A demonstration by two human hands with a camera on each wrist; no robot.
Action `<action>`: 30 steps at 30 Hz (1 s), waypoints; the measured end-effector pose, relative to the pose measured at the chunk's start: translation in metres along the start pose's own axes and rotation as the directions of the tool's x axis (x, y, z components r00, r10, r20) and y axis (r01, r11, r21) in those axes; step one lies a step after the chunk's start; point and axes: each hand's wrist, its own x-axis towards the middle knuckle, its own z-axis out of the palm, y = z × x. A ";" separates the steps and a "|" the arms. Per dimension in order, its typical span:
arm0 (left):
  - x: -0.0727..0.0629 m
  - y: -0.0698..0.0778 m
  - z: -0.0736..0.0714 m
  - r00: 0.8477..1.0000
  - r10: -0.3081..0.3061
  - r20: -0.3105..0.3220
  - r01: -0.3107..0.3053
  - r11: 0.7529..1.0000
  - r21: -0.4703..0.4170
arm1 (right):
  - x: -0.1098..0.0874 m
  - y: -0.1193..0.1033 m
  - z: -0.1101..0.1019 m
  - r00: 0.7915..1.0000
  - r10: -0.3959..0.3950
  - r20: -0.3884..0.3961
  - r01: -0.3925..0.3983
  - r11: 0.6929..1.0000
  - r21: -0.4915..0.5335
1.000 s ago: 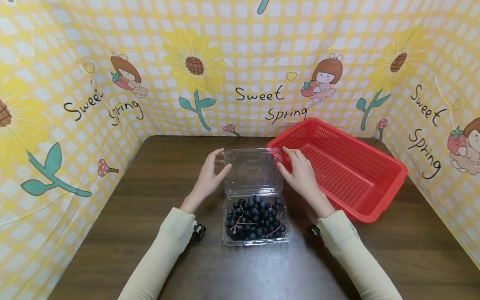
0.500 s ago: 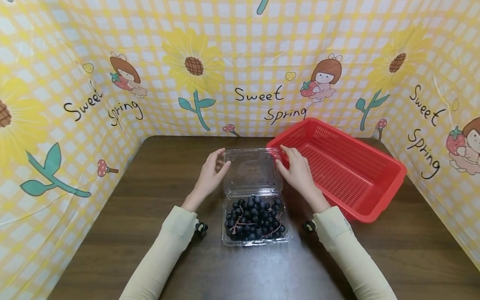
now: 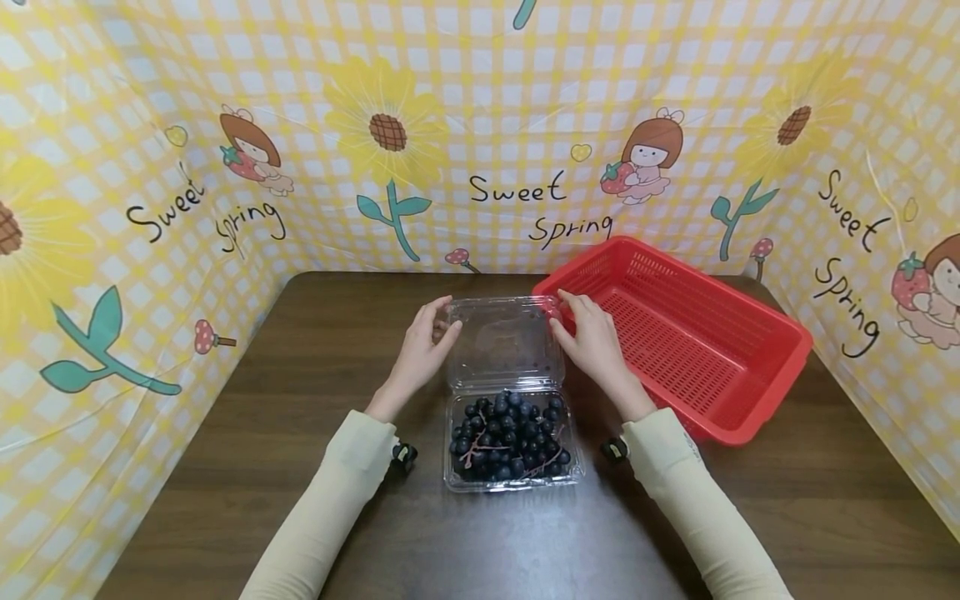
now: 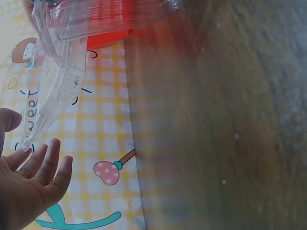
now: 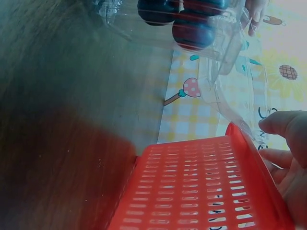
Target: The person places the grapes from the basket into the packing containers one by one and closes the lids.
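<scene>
Clamshell lid stands raised behind dark grapes, left hand and right hand loosely spread at its corners; lid-handling step, I'd say, calling for an even touch next.

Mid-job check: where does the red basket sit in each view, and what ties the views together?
Head: red basket, right of centre.
Left wrist: red basket, top edge, left of centre, partly hidden.
Right wrist: red basket, bottom, centre to right.
Shared landmark: the open clear lid.
</scene>
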 end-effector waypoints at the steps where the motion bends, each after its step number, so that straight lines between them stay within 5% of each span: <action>1: 0.000 0.000 0.000 1.000 0.002 -0.002 -0.002 1.000 0.001 | 0.000 0.000 0.000 1.000 0.001 0.002 -0.001 1.000 -0.004; 30: 0.000 0.006 -0.003 0.997 0.054 -0.052 -0.055 0.998 -0.012 | -0.001 -0.001 0.000 0.991 -0.021 -0.132 0.032 0.996 0.078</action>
